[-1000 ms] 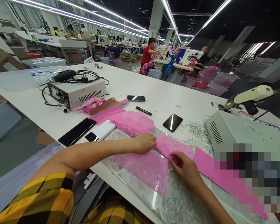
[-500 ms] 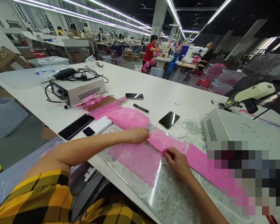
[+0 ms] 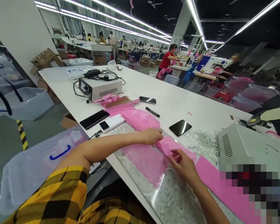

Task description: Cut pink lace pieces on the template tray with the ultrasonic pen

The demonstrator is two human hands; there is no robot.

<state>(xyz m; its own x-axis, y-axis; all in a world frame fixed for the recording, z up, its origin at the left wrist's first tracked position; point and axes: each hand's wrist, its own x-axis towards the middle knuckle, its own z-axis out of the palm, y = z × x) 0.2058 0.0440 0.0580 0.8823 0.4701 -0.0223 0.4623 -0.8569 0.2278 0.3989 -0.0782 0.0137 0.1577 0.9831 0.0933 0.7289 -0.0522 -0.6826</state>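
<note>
Pink lace (image 3: 169, 143), floral, layered along one edge, on mottled gray sheet (image 3: 177, 196), in from surface's (image 3: 130, 81) near edge. Left hand (image 3: 151, 136) fingers bunched, right hand (image 3: 184, 165) fingers curled, both at lace; can't tell if pinching.

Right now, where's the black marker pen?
In the head view, just right of centre, the black marker pen lies on the white table between the pink lace pile and the phone just beyond it.

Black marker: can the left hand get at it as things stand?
Probably yes: the black marker lies on the table just past the left hand, with only a low pink lace stack between. The hand is at another lace piece, though, and would likely have to leave that first.
</note>
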